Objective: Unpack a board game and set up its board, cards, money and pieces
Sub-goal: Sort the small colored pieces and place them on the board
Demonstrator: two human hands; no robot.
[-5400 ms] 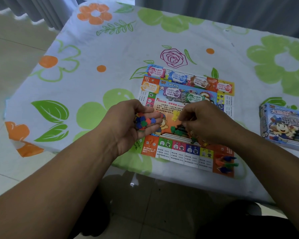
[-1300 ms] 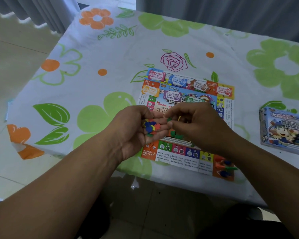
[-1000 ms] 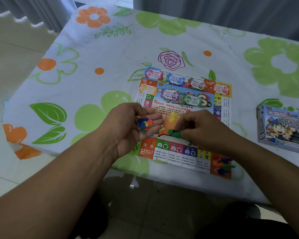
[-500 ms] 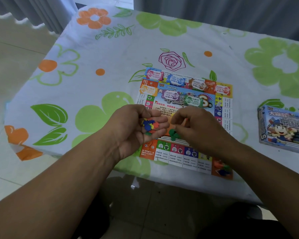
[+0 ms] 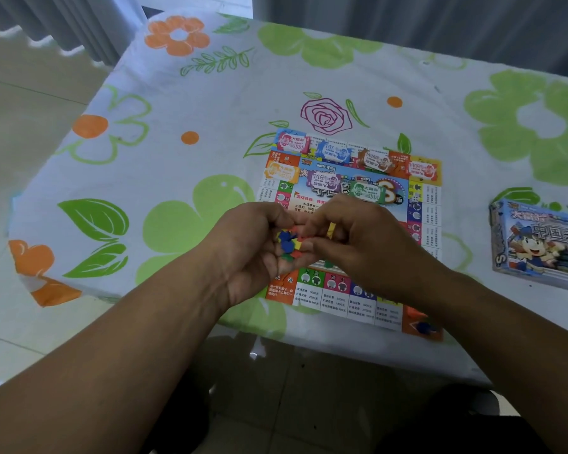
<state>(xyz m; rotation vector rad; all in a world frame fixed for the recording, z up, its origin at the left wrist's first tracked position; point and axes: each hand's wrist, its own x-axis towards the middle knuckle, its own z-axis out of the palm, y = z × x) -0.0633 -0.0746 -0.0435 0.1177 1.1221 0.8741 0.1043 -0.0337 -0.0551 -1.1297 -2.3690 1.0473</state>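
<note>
— Where are the pieces (image 5: pixel 287 244)?
— Heaped in the left hand (image 5: pixel 259 250), whose fingers curl up around them (blue, red, green, yellow).
— And the right hand (image 5: pixel 364 244)?
— Its bent fingertips meet that heap; whether they pinch one, I cannot tell.
— The board (image 5: pixel 358 198)?
— Flat beneath both sets of fingers, with a green piece (image 5: pixel 329 264) just below them. The box (image 5: pixel 538 244) lies well right of them.

On my feed, the left hand (image 5: pixel 256 253) and right hand (image 5: pixel 371 247) are bare, as are both forearms (image 5: pixel 128 355) up to the frame's edge; dark clothing (image 5: pixel 456 430) shows low in view, its detail too dim to tell.
</note>
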